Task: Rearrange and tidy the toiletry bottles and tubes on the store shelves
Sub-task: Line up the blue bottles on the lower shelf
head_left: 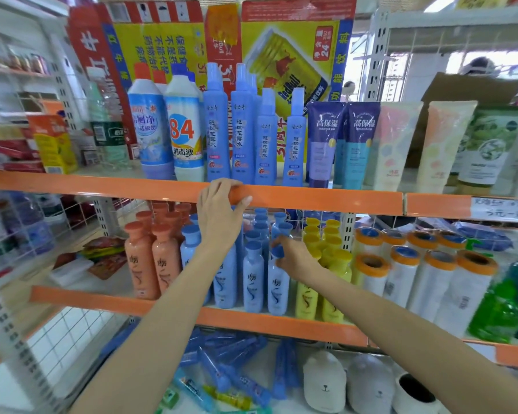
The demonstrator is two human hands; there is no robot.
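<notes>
My right fingers are curled round the blue cap of a pale blue bottle on the middle shelf, pinching it at the neck, with the right hand partly hiding the cap. The bottle stands upright at the near edge of its row, between more blue bottles on the left and yellow bottles on the right. I judge it a filled plastic shampoo bottle — fairly heavy for its slim shape, stiff-walled, glossy and likely slippery on the body, easy to tip into its neighbours. The flared cap gives a lip to catch, but for lifting I would sooner take the body just below the shoulder. My left hand grips the orange front rail of the upper shelf, fingers hooked over the top, thumb beneath — steadying me, I think. Orange bottles stand farther left; above the rail are tall blue spray bottles and upright tubes.
</notes>
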